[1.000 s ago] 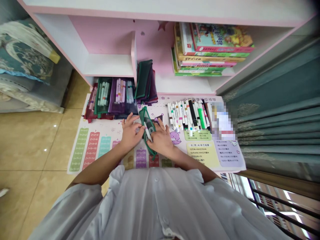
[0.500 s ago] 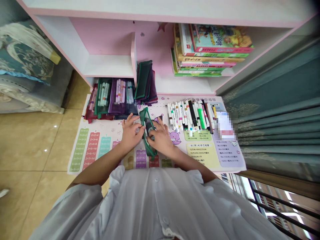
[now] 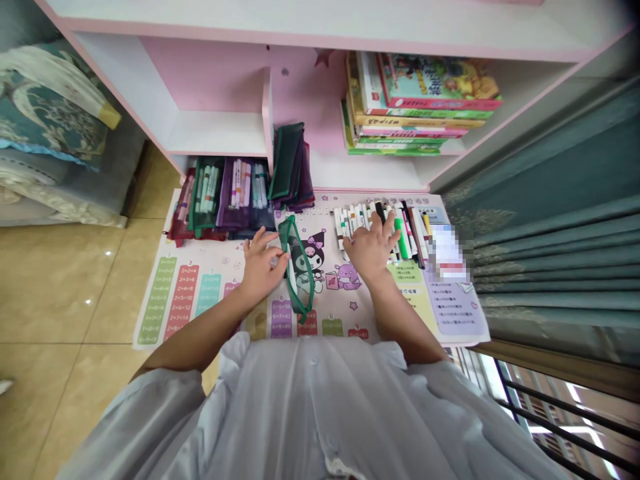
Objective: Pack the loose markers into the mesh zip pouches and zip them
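A green mesh zip pouch (image 3: pixel 306 283) stands with its mouth spread on the printed desk mat, in front of my body. My left hand (image 3: pixel 264 267) pinches the pouch's left edge between thumb and fingers. Over to the right, my right hand (image 3: pixel 371 250) reaches over a row of markers (image 3: pixel 351 223), its fingers apart above the middle of the row. Whether the fingertips touch any pen cannot be made out. A green marker (image 3: pixel 403 240) lies just right of that hand, with darker pens beyond it.
Filled mesh pouches (image 3: pixel 235 193) with markers lie at the back left. Folded mesh pouches (image 3: pixel 289 163) lean against the shelf divider (image 3: pixel 267 123). Stacked books (image 3: pixel 420 120) sit on the right of the shelf. A phone-like blurred object (image 3: pixel 451 253) lies at the mat's right edge.
My right hand has left the pouch and moved right and away from me, over the markers. My left hand keeps its hold on the pouch edge.
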Available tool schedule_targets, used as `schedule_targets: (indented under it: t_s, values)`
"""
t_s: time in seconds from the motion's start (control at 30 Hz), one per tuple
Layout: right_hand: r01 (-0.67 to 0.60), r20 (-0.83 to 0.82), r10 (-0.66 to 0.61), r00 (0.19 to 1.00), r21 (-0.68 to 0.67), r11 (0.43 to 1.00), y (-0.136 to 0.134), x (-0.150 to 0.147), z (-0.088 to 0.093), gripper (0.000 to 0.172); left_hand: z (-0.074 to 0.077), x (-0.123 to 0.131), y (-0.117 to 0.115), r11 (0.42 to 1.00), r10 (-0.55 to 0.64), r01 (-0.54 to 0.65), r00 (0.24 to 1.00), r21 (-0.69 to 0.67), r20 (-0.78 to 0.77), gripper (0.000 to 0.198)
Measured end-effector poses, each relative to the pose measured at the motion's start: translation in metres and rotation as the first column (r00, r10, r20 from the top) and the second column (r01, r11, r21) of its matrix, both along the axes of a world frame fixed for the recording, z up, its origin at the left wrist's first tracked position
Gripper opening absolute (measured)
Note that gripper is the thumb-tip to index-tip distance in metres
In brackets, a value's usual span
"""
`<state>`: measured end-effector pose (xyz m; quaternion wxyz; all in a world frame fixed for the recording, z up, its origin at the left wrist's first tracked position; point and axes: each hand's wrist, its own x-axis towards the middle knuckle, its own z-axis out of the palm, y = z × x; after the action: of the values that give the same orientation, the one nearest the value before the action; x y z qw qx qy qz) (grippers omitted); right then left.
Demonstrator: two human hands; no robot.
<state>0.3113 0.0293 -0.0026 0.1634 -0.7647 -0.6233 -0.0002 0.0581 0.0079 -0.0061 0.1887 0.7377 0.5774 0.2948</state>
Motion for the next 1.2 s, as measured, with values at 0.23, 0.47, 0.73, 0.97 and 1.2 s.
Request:
schedule_targets:
  t_s: [0.23, 0.47, 0.73, 0.97, 1.2]
  values:
    - [-0.035, 0.009, 0.035, 0.999, 0.026, 0.999, 0.005, 0.006, -0.014, 0.019, 0.001, 0.001, 0.000, 1.000, 0.005, -0.005, 1.000, -0.009, -0.003, 0.020]
    - [-0.026, -0.004, 0.026, 1.000, -0.064, 0.998, 0.010, 0.005, -0.010, 0.012, -0.001, 0.000, 0.000, 1.000, 0.005, -0.005, 1.000, -0.009, 0.008, 0.020]
    - [-0.211, -0.237, 0.230, 0.944, 0.105, 0.972, -0.018, -0.025, 0.023, 0.017, 0.000, 0.000, 0.000, 1.000, 0.005, -0.005, 1.000, -0.009, 0.005, 0.021]
    - [-0.452, -0.345, 0.451, 0.823, 0.083, 0.888, -0.043, -0.067, 0.022, 0.016, 0.003, 0.001, 0.000, 1.000, 0.003, -0.003, 1.000, -0.014, -0.022, 0.019]
    - [-0.499, -0.319, 0.457, 0.830, -0.060, 0.864, -0.045, -0.084, 0.009, 0.012, 0.001, -0.001, 0.001, 1.000, -0.004, 0.004, 1.000, -0.003, -0.014, 0.020]
